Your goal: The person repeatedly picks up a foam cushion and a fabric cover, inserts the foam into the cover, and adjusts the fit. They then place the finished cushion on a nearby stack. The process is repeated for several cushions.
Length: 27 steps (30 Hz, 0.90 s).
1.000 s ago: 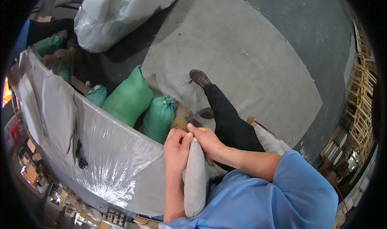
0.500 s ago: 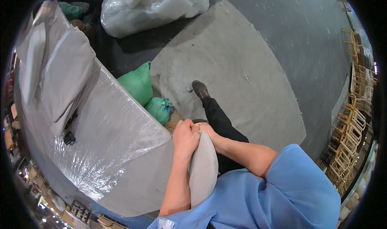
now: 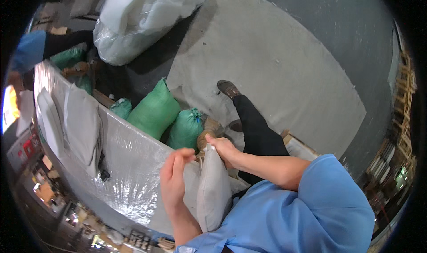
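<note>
A light grey stuffed cushion stands on edge in front of my body, its lower end against my blue shirt. My right hand is closed round its upper corner, thumb on top. Just left of that corner, my left hand is raised off the cushion, fingers loosely bent, with nothing visible in them. Beside it lies the plastic-wrapped table top. Folded grey fabric pieces rest at its far left end, near a small black object.
Green sacks stand on the floor along the table's edge. A big clear bag of white filling lies beyond them. Grey sheeting covers the floor ahead. Wooden frames are stacked far right. Another person's blue sleeve shows far left.
My left hand has let go of the cushion's upper corner and moved left, while my right hand keeps its hold. The view has shifted, showing more of the green sacks and another person.
</note>
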Each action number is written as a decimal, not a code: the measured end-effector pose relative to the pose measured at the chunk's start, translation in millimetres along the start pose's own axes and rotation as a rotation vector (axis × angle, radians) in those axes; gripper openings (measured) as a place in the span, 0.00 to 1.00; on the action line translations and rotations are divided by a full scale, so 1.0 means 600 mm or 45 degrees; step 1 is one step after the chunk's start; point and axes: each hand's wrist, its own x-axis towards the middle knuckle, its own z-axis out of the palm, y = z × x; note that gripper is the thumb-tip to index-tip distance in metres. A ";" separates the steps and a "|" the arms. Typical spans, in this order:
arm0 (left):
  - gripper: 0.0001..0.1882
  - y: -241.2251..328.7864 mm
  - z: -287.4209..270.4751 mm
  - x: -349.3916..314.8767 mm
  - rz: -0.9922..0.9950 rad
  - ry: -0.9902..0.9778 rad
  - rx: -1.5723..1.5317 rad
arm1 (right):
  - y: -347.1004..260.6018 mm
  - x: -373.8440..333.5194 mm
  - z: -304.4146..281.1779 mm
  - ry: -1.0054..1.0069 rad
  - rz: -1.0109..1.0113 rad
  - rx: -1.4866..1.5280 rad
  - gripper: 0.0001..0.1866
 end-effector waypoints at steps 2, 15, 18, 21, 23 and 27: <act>0.18 0.035 -0.003 -0.044 0.006 -0.188 -0.073 | 0.010 0.001 -0.010 -0.014 -0.076 0.129 0.27; 0.25 0.097 0.047 0.007 -0.218 -0.619 0.654 | 0.028 0.003 -0.020 0.231 -0.619 0.028 0.34; 0.23 0.075 0.054 0.035 -0.246 -0.631 0.673 | 0.022 0.009 -0.010 0.233 -0.658 0.013 0.33; 0.17 0.074 0.069 0.061 -0.386 -0.614 0.790 | 0.015 0.010 -0.006 0.235 -0.599 -0.038 0.33; 0.13 0.064 0.074 0.078 -0.482 -0.614 0.833 | 0.015 0.012 -0.008 0.246 -0.594 -0.091 0.33; 0.10 -0.008 0.066 0.115 -0.621 -0.613 0.636 | 0.018 0.021 -0.014 0.224 -0.540 -0.085 0.34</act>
